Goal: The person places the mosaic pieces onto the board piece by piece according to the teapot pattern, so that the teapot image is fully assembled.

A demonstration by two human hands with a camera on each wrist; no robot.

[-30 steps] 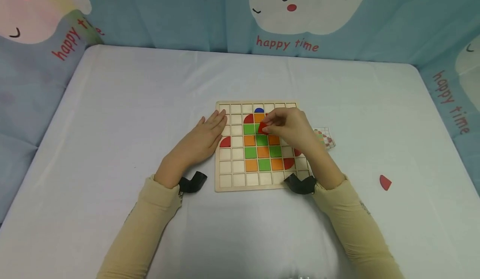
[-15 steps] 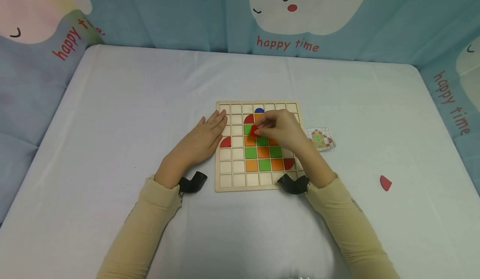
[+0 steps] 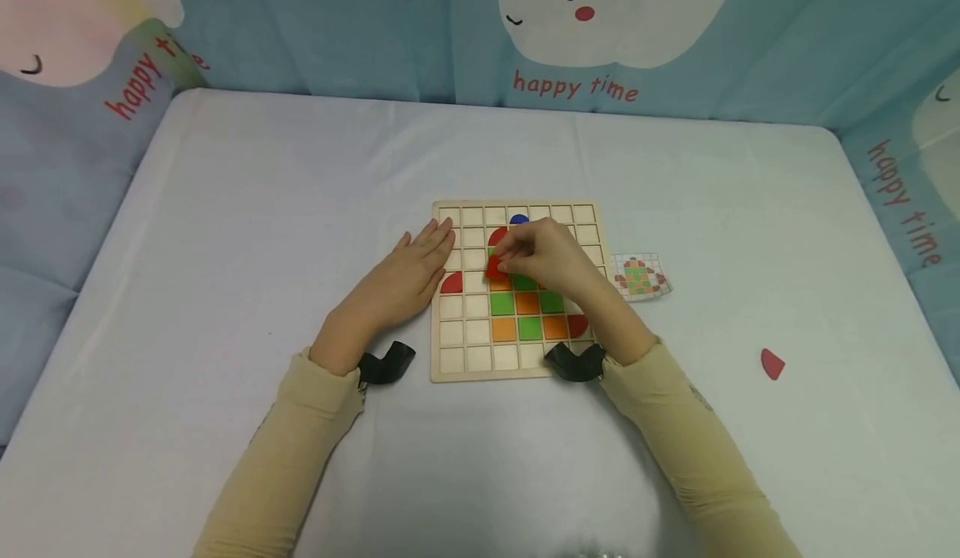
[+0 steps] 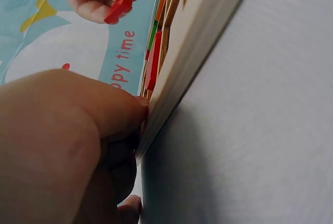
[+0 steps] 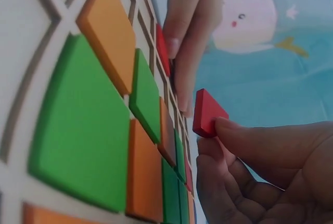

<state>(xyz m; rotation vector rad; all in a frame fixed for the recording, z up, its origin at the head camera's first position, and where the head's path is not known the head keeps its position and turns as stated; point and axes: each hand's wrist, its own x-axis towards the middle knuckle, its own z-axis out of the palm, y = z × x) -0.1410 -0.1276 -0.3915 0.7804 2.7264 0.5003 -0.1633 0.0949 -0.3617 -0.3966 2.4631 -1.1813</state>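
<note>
My right hand pinches a small red tile between thumb and fingers, over the left-middle part of a wooden grid board. The tile is tilted and held above the board in the right wrist view. My left hand lies over the board's left edge with its fingers straight, next to a red quarter-round tile. Green square tiles and orange square tiles alternate in the middle cells. A blue half-round tile sits above them. My right hand hides some of the upper cells.
A small printed pattern card lies right of the board. Farther right, one loose red tile lies on the white tablecloth. A blue printed curtain stands behind the table.
My right hand has moved left across the board with the red tile, from the middle columns toward the left ones, uncovering the pattern card. My left hand has stayed in place.
</note>
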